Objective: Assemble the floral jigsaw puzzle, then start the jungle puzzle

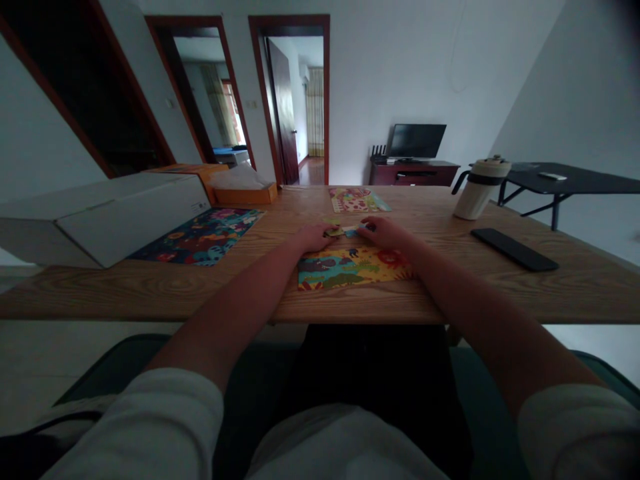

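Pale walls [380,80] with two red-framed doorways stand behind a wood-grained table [135,293] in the head view, and a television [417,141] sits on a low cabinet [425,175] beyond the far edge. Near the middle of the table's near edge lies a bright animal picture sheet [345,275], yellow, green and blue, partly covered by the right forearm.

Just past its far side the two hands face each other over small printed pieces [350,231]. The left hand [317,237] has its fingers curled at a yellowish-green piece; the right hand [384,231] bends its fingers by a blue and whitish one — whether either pinches or only touches, I cannot tell.

Toward the far edge lies a pink-and-green picture sheet [357,200]. On the left side, a dark blue picture sheet [210,233] lies beside a long white box [130,210], with an orange tissue box [245,194] near the far edge. Toward the right edge stand a cream travel mug [477,197] and — flat, nearer the front — a black slab [515,249].
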Demonstrator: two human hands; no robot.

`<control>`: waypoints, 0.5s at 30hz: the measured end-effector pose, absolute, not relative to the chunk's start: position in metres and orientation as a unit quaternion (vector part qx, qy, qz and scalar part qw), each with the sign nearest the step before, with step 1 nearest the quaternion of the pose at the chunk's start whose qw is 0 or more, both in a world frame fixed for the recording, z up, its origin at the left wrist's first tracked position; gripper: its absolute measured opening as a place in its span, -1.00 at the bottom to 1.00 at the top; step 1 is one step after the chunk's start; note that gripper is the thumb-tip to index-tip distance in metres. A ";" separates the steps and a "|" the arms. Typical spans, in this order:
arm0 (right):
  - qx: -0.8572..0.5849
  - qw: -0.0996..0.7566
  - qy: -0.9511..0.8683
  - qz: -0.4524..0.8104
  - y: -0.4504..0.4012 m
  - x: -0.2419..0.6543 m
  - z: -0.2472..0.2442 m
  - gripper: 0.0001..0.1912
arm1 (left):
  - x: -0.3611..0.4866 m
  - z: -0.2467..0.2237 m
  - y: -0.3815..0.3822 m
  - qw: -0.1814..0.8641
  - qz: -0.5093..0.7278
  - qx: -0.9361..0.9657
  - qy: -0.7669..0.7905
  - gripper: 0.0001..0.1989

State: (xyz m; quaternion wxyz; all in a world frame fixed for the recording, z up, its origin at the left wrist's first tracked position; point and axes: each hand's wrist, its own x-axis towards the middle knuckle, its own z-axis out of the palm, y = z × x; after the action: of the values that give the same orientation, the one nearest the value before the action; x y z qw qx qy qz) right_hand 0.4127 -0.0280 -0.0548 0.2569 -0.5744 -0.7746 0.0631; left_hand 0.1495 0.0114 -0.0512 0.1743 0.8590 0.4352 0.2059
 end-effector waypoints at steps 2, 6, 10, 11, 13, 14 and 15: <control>-0.578 0.276 -0.766 0.056 -0.026 0.421 -0.055 -0.59 | 0.147 -0.049 0.012 0.141 0.191 0.860 0.451 -0.60; -0.609 0.269 -0.745 0.040 -0.021 0.433 -0.056 -0.60 | 0.143 -0.046 0.013 0.117 0.203 0.867 0.440 -0.67; -0.619 0.276 -0.734 0.040 -0.020 0.435 -0.056 -0.63 | 0.143 -0.047 0.016 0.095 0.247 0.861 0.434 -0.64; -0.621 0.280 -0.731 0.042 -0.020 0.435 -0.056 -0.63 | 0.142 -0.047 0.017 0.091 0.253 0.856 0.441 -0.64; -0.626 0.285 -0.725 0.042 -0.021 0.436 -0.056 -0.62 | 0.140 -0.046 0.018 0.093 0.267 0.846 0.452 -0.68; -0.630 0.285 -0.721 0.039 -0.021 0.437 -0.055 -0.62 | 0.138 -0.045 0.019 0.099 0.278 0.839 0.457 -0.70; -0.635 0.286 -0.717 0.036 -0.021 0.439 -0.055 -0.60 | 0.137 -0.045 0.019 0.106 0.290 0.832 0.461 -0.72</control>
State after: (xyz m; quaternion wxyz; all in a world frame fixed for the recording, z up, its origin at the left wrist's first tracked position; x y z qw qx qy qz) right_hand 0.4393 -0.0205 -0.0550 0.2856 -0.6349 -0.7170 0.0360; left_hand 0.1365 0.0194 -0.0445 0.1062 0.8321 0.4607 0.2900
